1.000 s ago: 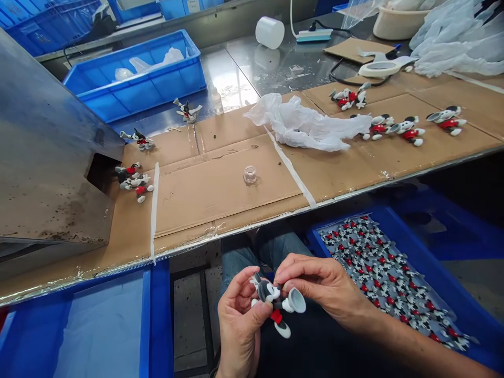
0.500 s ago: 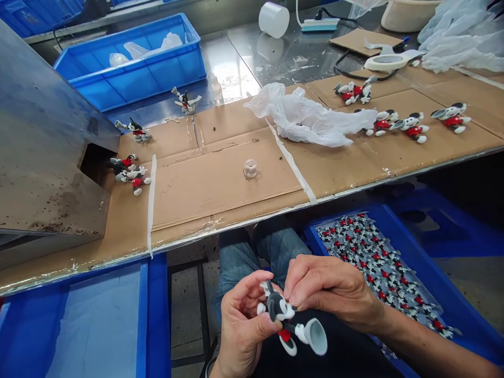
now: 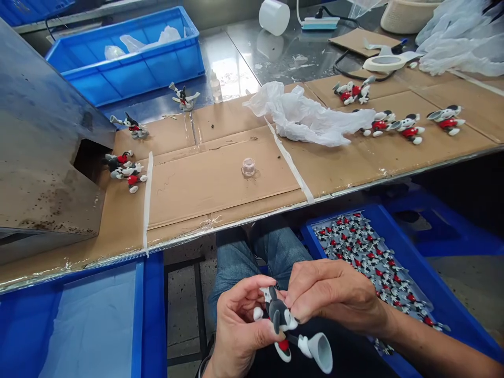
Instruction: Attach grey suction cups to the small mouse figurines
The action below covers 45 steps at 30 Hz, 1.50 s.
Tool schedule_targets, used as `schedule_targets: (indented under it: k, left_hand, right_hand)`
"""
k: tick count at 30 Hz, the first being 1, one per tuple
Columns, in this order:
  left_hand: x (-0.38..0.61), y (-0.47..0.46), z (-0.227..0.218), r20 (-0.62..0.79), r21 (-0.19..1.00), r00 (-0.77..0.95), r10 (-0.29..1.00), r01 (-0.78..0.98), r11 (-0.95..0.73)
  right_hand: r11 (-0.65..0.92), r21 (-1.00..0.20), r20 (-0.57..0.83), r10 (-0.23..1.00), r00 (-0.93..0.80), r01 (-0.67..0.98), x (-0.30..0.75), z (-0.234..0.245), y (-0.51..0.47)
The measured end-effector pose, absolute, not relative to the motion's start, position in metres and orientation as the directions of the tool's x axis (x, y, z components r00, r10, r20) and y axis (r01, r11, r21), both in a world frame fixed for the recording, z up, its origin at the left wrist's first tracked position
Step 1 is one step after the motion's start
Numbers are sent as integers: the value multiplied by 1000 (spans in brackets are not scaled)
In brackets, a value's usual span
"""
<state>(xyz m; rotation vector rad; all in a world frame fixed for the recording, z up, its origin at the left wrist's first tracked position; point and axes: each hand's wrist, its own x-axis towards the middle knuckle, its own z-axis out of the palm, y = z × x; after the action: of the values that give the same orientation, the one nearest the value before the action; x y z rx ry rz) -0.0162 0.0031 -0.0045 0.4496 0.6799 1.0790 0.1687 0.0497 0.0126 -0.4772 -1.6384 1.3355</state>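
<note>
A cartoon mouse figurine (image 3: 280,314) with dark ears, a white face and red shorts is held low over my lap. My left hand (image 3: 242,325) is closed round its body, thumb near the head. One white-gloved arm of the figurine carries a grey horn (image 3: 322,350), whose wide mouth points to the lower right. At the figurine's nose, my right hand (image 3: 334,291) has its thumb and fingers pinched together, touching the face. Whether something small is also between those fingertips is hidden.
A cardboard-covered bench (image 3: 220,184) bears a small clear cup (image 3: 248,167), a crumpled plastic bag (image 3: 307,118) and more figurines (image 3: 409,128). A blue crate of figurines (image 3: 366,257) lies right of my legs, a lined blue crate (image 3: 94,320) left. A metal housing (image 3: 47,142) stands left.
The figurine has tilted in my left hand, its face turned further down and the horn swung slightly right and lower. My right fingers remain at its nose. The view has shifted slightly.
</note>
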Motion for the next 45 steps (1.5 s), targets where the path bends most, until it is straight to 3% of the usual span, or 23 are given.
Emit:
schedule_targets:
  k: [2,5,8,11,14,19,24,31,45]
  left_hand:
    - [-19,8,-4,-200,700,277,940,-631,335]
    - [-25,16,-3,105,858,136,985,-512,-21]
    - [-30,19,-3,430,890,-32,902,-153,-430]
    - [-32,15,-8,553,824,-56,831,186,-535]
    - [-31,10,-13,535,822,-78,841,280,-496]
    - [-29,6,-15,472,863,-62,879,238,-446]
    - [-19,-2,-16,362,928,-245,899,182,-324]
    - [-14,-8,-11,219,973,-309,925,140,-184]
    - [-11,-9,-11,279,955,-256,926,172,-240]
  right_hand:
    - [282,-915,396,768,-503,-289,168,12,54]
    - [151,-940,299,795,-528,-306,170,15,64]
    - [-71,-985,3,906,-424,-159,170,22,68]
    - [-216,-975,-190,933,-305,-53,166,28,65]
    - [-230,-973,-217,938,-270,-15,158,30,61]
    - [-264,-965,-255,922,-291,8,150,31,61]
    - [-267,-962,-270,910,-314,54,148,34,61]
    - [-284,-945,-321,895,-308,161,145,38,63]
    - [-351,-931,-363,869,-336,97,146,35,62]
